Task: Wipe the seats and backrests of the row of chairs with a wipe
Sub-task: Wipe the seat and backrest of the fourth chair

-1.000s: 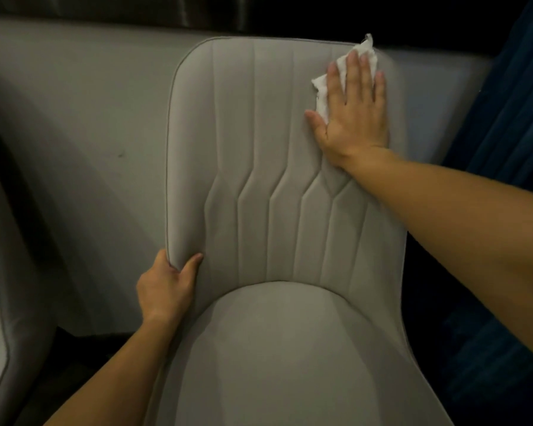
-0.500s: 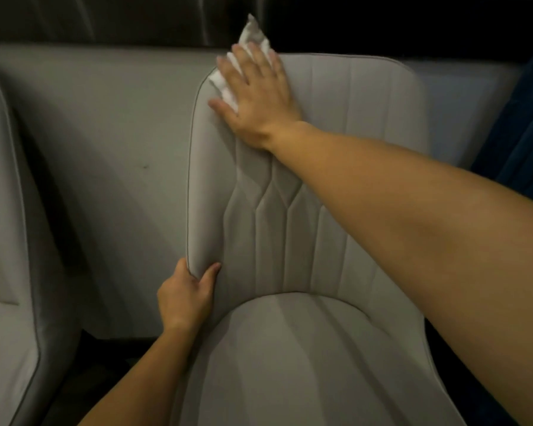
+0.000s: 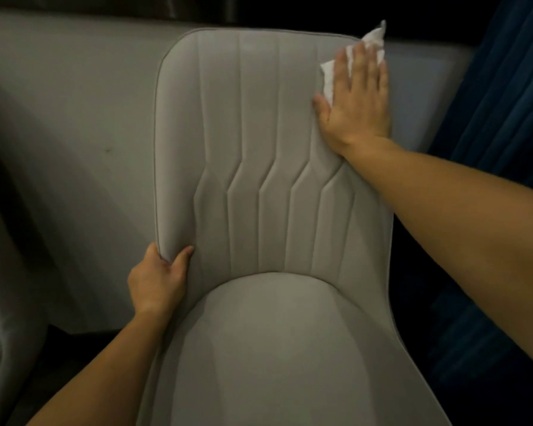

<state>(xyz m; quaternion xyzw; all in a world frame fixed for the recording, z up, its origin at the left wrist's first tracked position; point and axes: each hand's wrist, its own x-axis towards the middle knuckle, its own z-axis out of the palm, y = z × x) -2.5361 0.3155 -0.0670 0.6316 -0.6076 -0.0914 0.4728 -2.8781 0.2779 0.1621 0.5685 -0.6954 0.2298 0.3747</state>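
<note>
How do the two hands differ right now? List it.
The right hand lies flat and open, pressing the wipe on the backrest's upper right corner; the left hand is curled, gripping the backrest's lower left edge. The right covers a wipe; the left holds none. Both are bare and touch the same chair.

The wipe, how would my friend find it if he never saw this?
Look at the big grey chair in the middle, then its backrest's top right corner. The right hand presses the wipe flat there; it is the only bright white, crumpled thing.

Right hand (image 3: 359, 99) covers most of the wipe (image 3: 373, 41).
</note>
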